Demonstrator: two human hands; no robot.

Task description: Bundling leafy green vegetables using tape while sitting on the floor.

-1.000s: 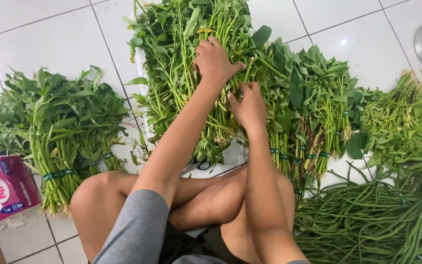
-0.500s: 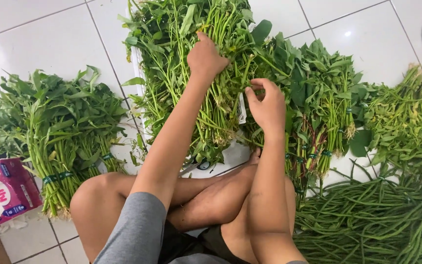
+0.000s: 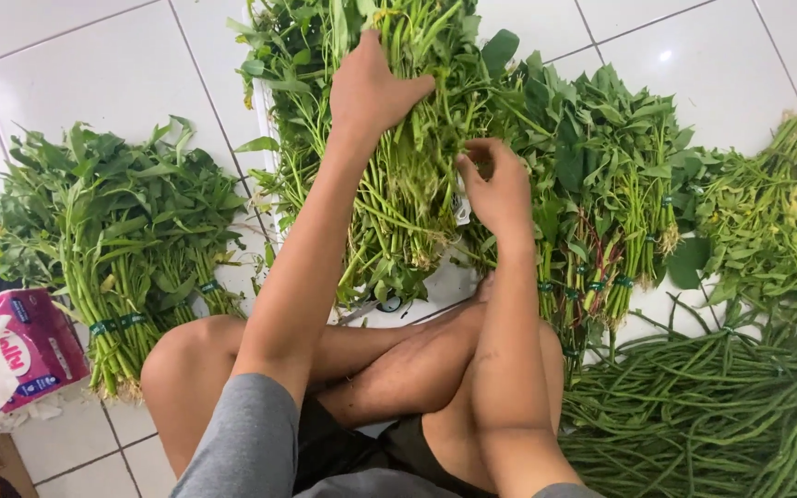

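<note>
Clearly light, limp and easily bruised, the loose heap of long-stemmed greens (image 3: 398,184) on the white tray (image 3: 417,309) ahead is best gathered by its firmer stalks, where the left hand (image 3: 371,88) presses flat and the right hand (image 3: 495,184) pinches stems.

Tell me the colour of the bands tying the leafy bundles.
Green bands, clearest in the head view.

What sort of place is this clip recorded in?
Probably a home or small produce-prep area, worked at floor level. The person sits cross-legged on a white tiled floor, surrounded by tied bundles of leafy greens and long beans, with both hands in a loose pile of greens.
</note>
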